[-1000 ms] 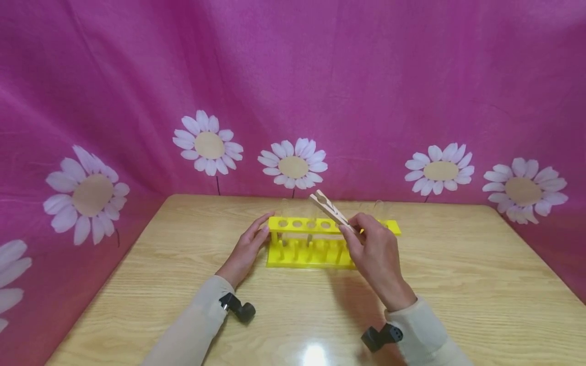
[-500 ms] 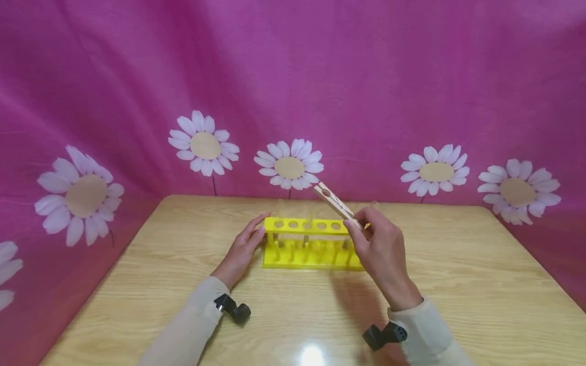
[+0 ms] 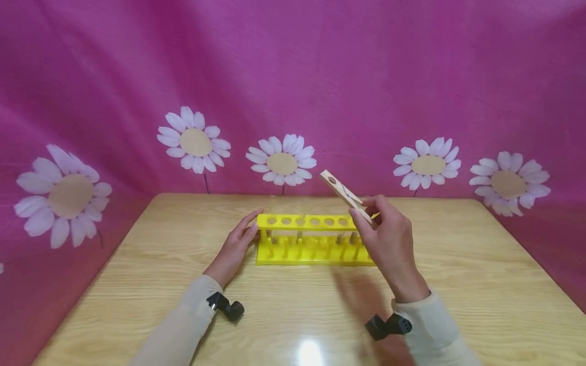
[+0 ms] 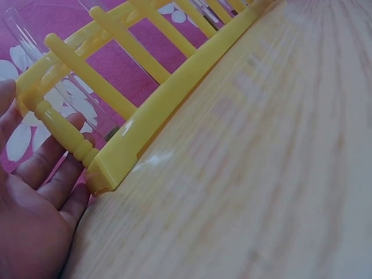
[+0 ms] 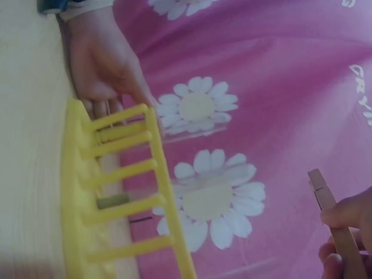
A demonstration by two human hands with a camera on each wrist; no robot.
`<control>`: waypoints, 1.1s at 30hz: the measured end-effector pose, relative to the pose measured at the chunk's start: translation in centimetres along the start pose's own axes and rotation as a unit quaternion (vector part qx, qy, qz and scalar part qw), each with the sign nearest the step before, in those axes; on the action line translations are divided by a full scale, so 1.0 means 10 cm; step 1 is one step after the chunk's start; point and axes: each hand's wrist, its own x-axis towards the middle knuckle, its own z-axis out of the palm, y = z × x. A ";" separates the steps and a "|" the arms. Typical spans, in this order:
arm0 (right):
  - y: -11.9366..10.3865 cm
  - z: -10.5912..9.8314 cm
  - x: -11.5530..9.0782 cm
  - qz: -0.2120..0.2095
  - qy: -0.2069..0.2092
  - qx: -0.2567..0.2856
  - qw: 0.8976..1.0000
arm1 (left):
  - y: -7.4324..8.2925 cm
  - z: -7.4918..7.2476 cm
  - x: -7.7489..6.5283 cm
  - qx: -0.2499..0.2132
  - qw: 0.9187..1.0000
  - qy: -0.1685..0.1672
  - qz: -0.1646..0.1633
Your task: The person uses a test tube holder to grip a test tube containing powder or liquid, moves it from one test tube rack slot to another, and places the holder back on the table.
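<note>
In the head view a yellow test tube rack (image 3: pixel 320 229) stands on the wooden table. My left hand (image 3: pixel 231 251) grips its left end; the left wrist view puts the fingers behind the turned end post (image 4: pixel 64 131) and the thumb at the top bar. Between thumb and fingers my right hand (image 3: pixel 394 246) pinches a wooden test tube clamp (image 3: pixel 341 189), raised above the rack and tilted up to the left. Nothing shows in the clamp's tip. Clear test tubes, such as this tube (image 4: pixel 24 35), stand in several rack holes. The right hand covers the rack's right end.
Behind the table (image 3: pixel 462 244) hangs a magenta cloth (image 3: pixel 348 91) printed with white daisies. Upright yellow pegs (image 4: pixel 87 75) line the front of the rack's base. Small dark matter (image 5: pixel 113 201) shows at the bottom of one tube.
My right hand has lifted the test tube clamp up and to the right, away from the rack's middle tube. The left hand keeps its grip on the rack; the view has shifted slightly.
</note>
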 end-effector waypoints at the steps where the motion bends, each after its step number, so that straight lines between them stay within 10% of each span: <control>1: 0.01 -0.02 0.01 0.005 0.000 -0.002 1.000 | 0.00 0.00 0.00 0.001 1.000 -0.001 -0.001; 25: 0.26 -0.44 0.20 0.045 0.042 -0.065 0.996 | 0.03 -0.01 -0.01 0.000 1.000 -0.006 0.001; 33: 0.37 -0.60 0.23 0.135 -0.016 -0.089 0.987 | 0.02 0.01 0.00 0.005 1.000 -0.004 -0.012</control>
